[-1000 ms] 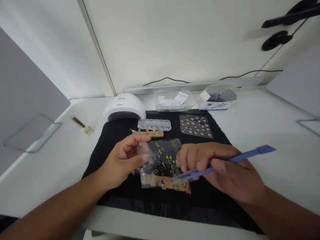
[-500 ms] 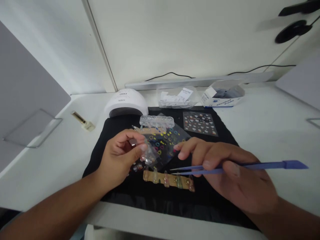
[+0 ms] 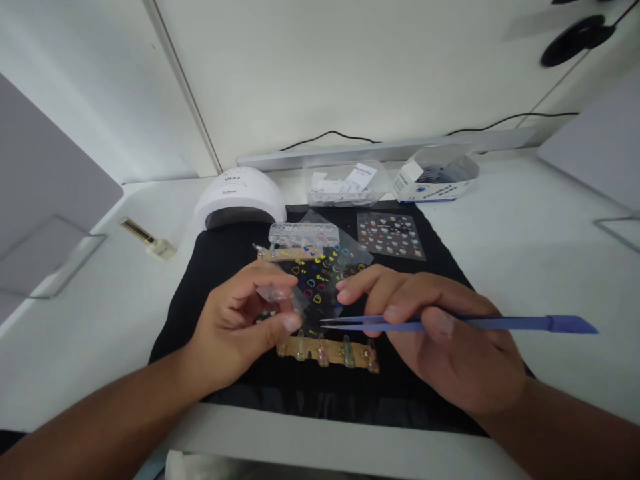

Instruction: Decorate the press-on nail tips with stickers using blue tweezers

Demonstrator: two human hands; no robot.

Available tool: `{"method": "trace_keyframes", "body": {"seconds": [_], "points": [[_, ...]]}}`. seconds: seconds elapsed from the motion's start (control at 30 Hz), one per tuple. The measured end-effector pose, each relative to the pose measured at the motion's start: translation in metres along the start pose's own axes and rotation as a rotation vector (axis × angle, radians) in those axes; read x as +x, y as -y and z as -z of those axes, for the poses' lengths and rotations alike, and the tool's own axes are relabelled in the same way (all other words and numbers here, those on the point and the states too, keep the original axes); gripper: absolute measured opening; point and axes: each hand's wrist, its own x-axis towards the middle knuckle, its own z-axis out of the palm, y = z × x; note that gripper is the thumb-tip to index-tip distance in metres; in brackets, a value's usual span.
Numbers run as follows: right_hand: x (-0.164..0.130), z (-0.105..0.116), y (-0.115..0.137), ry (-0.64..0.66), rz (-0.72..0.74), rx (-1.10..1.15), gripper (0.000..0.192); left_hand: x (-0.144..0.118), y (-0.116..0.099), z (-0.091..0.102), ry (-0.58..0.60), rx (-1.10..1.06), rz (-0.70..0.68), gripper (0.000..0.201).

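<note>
My left hand (image 3: 235, 327) pinches a small clear plastic film (image 3: 299, 300) between thumb and fingers. Blue tweezers (image 3: 515, 323) lie in my right hand (image 3: 460, 360), their thin tips slightly apart and pointing left toward the film. I see nothing between the tips. Below them, a tan strip (image 3: 335, 348) on the black cloth (image 3: 320, 393) carries several translucent decorated nail tips (image 3: 323, 352). Behind my hands is a clear sticker sheet (image 3: 325, 280) with neon outline designs. Another tan strip with nail tips (image 3: 273, 254) sits partly hidden behind my left hand.
A white nail lamp (image 3: 240, 193) stands at the back left, with a polish bottle (image 3: 160, 249) lying left of it. At the back are a clear tub (image 3: 345, 193) of white packets and an alcohol pad box (image 3: 430, 190). A second sticker sheet (image 3: 390, 235) lies nearby.
The view has shifted slightly. The tweezer tips are closer to my left hand, and the film is turned differently in its fingers, with less of it hanging over the mat.
</note>
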Motion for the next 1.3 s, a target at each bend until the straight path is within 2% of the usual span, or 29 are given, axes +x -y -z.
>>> {"method": "trace_keyframes", "body": {"seconds": [0.13,0.43,0.63,0.77,1.0,1.3], "points": [[0.002,0.002,-0.002,0.026,0.016,0.016,0.022,-0.003,0.000,-0.001,0.028,-0.018,0.022,0.043],[0.003,0.007,-0.001,0.108,0.072,-0.004,0.024,-0.002,-0.001,-0.002,-0.030,-0.006,0.020,0.043],[0.002,0.005,-0.002,0.168,0.116,-0.052,0.025,-0.004,0.001,0.001,0.044,0.018,-0.032,0.026],[0.002,0.002,-0.004,0.138,0.141,-0.050,0.025,-0.002,0.001,0.001,0.071,0.068,-0.108,0.019],[0.001,0.003,-0.001,0.137,0.118,-0.084,0.024,-0.003,0.002,-0.002,0.116,0.070,-0.176,0.039],[-0.003,-0.002,0.006,0.147,0.132,-0.138,0.023,-0.007,-0.008,-0.003,0.124,0.010,-0.087,0.041]]}}
